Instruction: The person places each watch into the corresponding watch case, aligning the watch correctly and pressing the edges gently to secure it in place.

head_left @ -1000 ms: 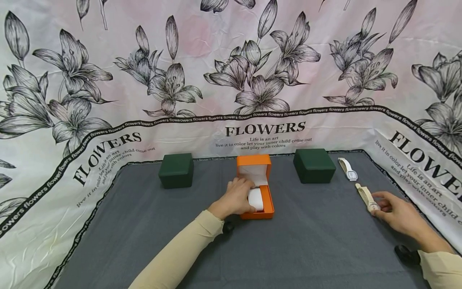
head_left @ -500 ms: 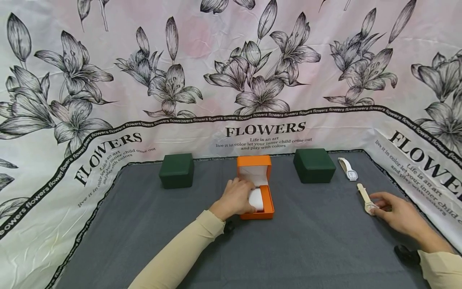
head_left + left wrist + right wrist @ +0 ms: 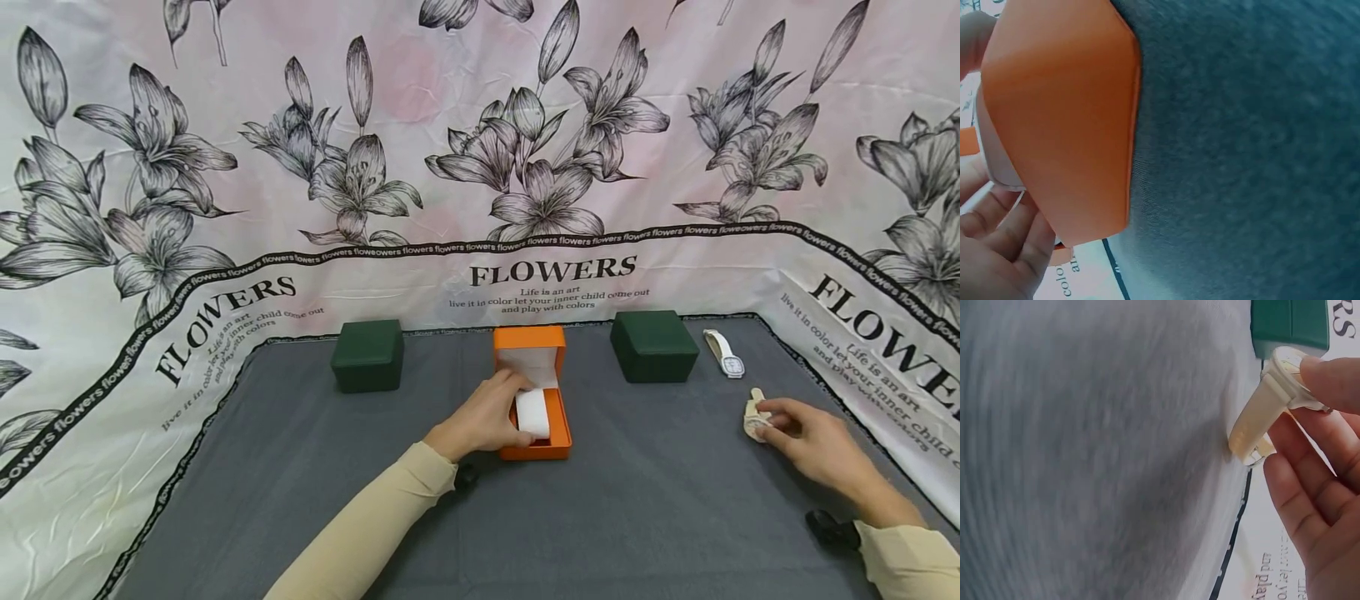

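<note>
In the head view an orange box [image 3: 558,421] stands with its lid raised at mid-table, a white cushion [image 3: 533,413] inside. My left hand [image 3: 480,418] reaches over the box's left side and holds the cushion, thumb at the front and fingers behind. The left wrist view shows the box's orange wall [image 3: 1066,131] hiding much of the cushion [image 3: 999,147]. On the right, my right hand [image 3: 812,443] pinches a cream wristwatch [image 3: 753,418] by its case. Seen from the right wrist, the watch [image 3: 1260,415] hangs tilted, its strap end close to the cloth.
A white wristwatch [image 3: 727,358] lies at the back right. Closed green boxes stand to either side of the orange one, a left green box [image 3: 367,357] and a right green box [image 3: 654,347]. Behind them rises a flower-printed cloth [image 3: 555,308] along the table's back edge.
The right hand has tilted the cream wristwatch up and shifted it slightly left; its strap looks shorter from the head. The left hand has moved slightly, with more of the cushion showing.
</note>
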The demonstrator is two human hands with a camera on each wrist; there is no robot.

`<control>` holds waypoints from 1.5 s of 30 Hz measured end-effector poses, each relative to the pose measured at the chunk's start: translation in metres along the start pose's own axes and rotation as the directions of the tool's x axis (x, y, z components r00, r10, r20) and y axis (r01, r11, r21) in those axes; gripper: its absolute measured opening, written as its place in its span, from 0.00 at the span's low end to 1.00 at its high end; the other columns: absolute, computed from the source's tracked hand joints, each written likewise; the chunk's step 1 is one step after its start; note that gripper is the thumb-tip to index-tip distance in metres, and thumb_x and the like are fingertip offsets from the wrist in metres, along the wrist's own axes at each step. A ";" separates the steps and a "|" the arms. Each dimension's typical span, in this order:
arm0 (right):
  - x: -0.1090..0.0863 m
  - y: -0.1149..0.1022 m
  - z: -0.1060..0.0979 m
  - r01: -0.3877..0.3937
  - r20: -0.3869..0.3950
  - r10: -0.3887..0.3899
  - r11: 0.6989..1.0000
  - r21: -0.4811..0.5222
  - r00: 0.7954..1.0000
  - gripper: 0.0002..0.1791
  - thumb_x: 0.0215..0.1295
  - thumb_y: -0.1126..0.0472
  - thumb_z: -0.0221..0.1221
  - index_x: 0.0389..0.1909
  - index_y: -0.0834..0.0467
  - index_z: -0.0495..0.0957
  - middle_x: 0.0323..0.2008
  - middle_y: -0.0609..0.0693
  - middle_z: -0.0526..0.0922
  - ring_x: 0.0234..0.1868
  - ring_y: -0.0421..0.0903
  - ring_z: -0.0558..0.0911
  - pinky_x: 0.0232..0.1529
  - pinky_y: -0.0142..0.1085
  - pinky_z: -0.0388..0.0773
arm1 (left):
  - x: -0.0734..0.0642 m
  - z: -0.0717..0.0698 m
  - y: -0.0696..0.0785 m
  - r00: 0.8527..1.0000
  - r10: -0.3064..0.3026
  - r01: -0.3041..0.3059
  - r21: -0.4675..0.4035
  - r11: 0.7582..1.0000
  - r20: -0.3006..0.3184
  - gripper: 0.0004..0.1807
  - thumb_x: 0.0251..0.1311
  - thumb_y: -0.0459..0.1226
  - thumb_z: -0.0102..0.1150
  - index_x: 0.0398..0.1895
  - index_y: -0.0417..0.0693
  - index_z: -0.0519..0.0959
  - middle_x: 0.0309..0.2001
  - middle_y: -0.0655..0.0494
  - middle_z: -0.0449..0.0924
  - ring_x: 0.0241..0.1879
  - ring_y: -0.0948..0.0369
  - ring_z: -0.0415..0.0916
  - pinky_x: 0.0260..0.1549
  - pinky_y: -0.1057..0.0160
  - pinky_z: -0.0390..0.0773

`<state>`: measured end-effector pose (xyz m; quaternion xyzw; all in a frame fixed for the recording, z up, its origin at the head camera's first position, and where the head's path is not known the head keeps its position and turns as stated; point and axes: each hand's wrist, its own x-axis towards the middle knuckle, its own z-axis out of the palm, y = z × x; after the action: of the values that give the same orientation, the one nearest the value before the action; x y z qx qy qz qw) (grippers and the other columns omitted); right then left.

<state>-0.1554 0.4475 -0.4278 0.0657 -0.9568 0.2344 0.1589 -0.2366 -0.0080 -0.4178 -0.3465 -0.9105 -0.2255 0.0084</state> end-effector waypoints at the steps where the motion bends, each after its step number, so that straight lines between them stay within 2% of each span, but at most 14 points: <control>1: 0.000 -0.002 0.001 0.001 -0.003 -0.001 1.000 0.001 1.000 0.17 0.58 0.61 0.67 0.46 0.62 0.79 0.29 0.48 0.83 0.28 0.24 0.72 0.26 0.25 0.66 | -0.001 0.000 -0.001 1.000 0.003 -0.003 -0.027 1.000 0.002 0.36 0.44 0.50 0.73 0.56 0.48 0.71 0.51 0.55 0.69 0.43 0.61 0.67 0.47 0.63 0.71; 6: -0.001 -0.018 0.004 0.025 -0.016 -0.024 0.999 0.032 1.000 0.15 0.57 0.63 0.67 0.45 0.63 0.80 0.30 0.52 0.83 0.27 0.25 0.73 0.24 0.25 0.70 | -0.003 0.001 -0.001 1.000 0.016 -0.018 -0.115 0.993 -0.019 0.35 0.45 0.47 0.72 0.57 0.49 0.70 0.53 0.55 0.65 0.43 0.62 0.67 0.42 0.68 0.73; 10: -0.001 -0.033 0.008 0.060 -0.031 -0.058 0.996 0.065 0.998 0.15 0.57 0.65 0.67 0.45 0.63 0.80 0.31 0.53 0.84 0.28 0.26 0.75 0.24 0.24 0.71 | -0.005 0.000 0.002 0.998 0.026 -0.034 -0.156 0.987 -0.056 0.34 0.46 0.46 0.71 0.57 0.48 0.70 0.53 0.55 0.64 0.45 0.61 0.67 0.43 0.68 0.73; 17: 0.004 -0.065 0.015 0.095 0.010 -0.097 0.991 0.098 0.995 0.14 0.59 0.64 0.66 0.46 0.62 0.80 0.34 0.53 0.84 0.31 0.28 0.77 0.28 0.27 0.75 | -0.011 0.000 0.006 0.994 0.033 -0.053 -0.204 0.977 -0.102 0.34 0.48 0.43 0.71 0.59 0.44 0.70 0.52 0.53 0.63 0.45 0.61 0.66 0.44 0.68 0.73; 23: 0.012 -0.099 0.022 0.128 0.028 -0.133 0.981 0.146 0.991 0.14 0.59 0.62 0.66 0.46 0.61 0.81 0.35 0.49 0.84 0.35 0.31 0.78 0.33 0.26 0.78 | -0.018 0.000 0.008 0.986 0.004 -0.046 -0.248 0.968 -0.168 0.35 0.47 0.43 0.71 0.60 0.46 0.70 0.54 0.54 0.63 0.47 0.61 0.65 0.46 0.66 0.73; 27: 0.018 -0.126 0.028 0.178 0.008 -0.184 0.959 0.223 0.983 0.15 0.59 0.64 0.65 0.48 0.59 0.81 0.36 0.48 0.83 0.37 0.33 0.80 0.36 0.24 0.78 | -0.025 0.001 0.010 0.982 -0.023 -0.033 -0.288 0.957 -0.189 0.35 0.47 0.43 0.72 0.60 0.51 0.69 0.55 0.55 0.64 0.47 0.60 0.65 0.46 0.65 0.73; 30: 0.022 -0.145 0.032 0.224 -0.014 -0.230 0.933 0.282 0.973 0.16 0.59 0.67 0.65 0.49 0.57 0.80 0.37 0.47 0.83 0.38 0.35 0.81 0.36 0.24 0.78 | -0.029 0.002 0.013 0.981 -0.037 -0.032 -0.346 0.938 -0.190 0.35 0.47 0.42 0.72 0.61 0.51 0.68 0.55 0.55 0.65 0.47 0.59 0.68 0.45 0.64 0.75; 36: 0.024 -0.176 0.040 0.314 -0.033 -0.328 0.863 0.395 0.944 0.19 0.57 0.71 0.65 0.49 0.56 0.80 0.39 0.47 0.82 0.38 0.39 0.82 0.35 0.28 0.80 | -0.035 0.004 0.020 0.982 -0.049 -0.052 -0.506 0.861 -0.185 0.38 0.46 0.36 0.72 0.62 0.44 0.66 0.54 0.53 0.66 0.45 0.59 0.74 0.42 0.67 0.79; 40: 0.024 -0.197 0.043 0.356 -0.054 -0.375 0.811 0.464 0.925 0.19 0.56 0.74 0.64 0.48 0.58 0.80 0.39 0.49 0.82 0.37 0.42 0.82 0.35 0.30 0.81 | -0.040 0.006 0.024 0.981 -0.031 -0.079 -0.534 0.842 -0.194 0.38 0.47 0.36 0.73 0.62 0.44 0.67 0.54 0.54 0.66 0.42 0.61 0.74 0.39 0.69 0.79; 45: 0.026 -0.224 0.042 0.368 -0.064 -0.390 0.786 0.496 0.919 0.16 0.57 0.75 0.63 0.47 0.61 0.80 0.39 0.51 0.82 0.36 0.44 0.82 0.35 0.33 0.82 | -0.044 0.008 0.027 0.980 -0.017 -0.104 -0.585 0.804 -0.198 0.38 0.47 0.37 0.73 0.64 0.51 0.67 0.54 0.56 0.65 0.41 0.62 0.74 0.40 0.68 0.80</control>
<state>-0.1466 0.2292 -0.3580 0.3001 -0.8336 0.4353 0.1600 -0.1847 -0.0148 -0.4221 -0.3293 -0.7812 -0.5304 -0.0066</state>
